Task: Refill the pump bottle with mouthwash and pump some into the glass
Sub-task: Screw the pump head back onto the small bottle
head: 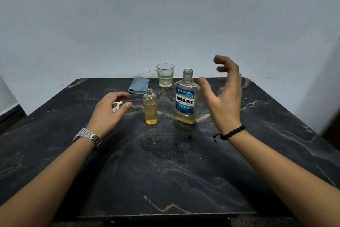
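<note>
A small clear pump bottle (150,108) stands upright and uncapped, about two-thirds full of amber liquid. Just right of it stands an open Listerine Cool Mint bottle (186,99), nearly empty. Behind both, a clear glass (165,75) holds a little pale liquid.

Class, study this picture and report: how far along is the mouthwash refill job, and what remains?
Done: the small bottle stands uncapped, over half full of yellow liquid, beside the open Listerine bottle. The glass already holds a little pale liquid. In hand: the left hand holds the white pump head; the right hand hovers open, empty. Left: refit the pump, then pump into the glass.
</note>
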